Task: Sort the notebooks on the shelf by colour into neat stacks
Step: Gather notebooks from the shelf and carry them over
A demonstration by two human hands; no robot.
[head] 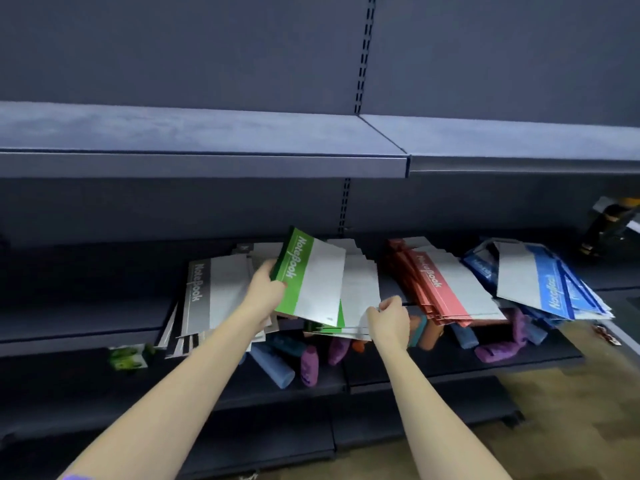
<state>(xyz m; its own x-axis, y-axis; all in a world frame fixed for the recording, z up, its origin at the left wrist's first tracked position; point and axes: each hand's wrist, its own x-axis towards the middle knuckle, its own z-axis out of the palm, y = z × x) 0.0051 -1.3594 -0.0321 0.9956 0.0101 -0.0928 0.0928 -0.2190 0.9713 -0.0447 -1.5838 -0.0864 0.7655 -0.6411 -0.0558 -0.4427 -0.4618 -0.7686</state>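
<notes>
Hands (268,285) on green notebook (311,275) above green stack (332,322).

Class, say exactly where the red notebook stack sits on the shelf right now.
In the head view, the red stack lies right of centre on the notebook shelf, between the green notebooks and the blue stack.

green notebook (304,275): "NoteBook"
grey notebook (207,292): "NoteBook"
red notebook (446,282): "NoteBook"
blue notebook (543,282): "NoteBook", blurred

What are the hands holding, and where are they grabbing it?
The left hand grips the green notebook by its left edge. The right hand pinches the near edge of the notebooks beneath it.
</notes>
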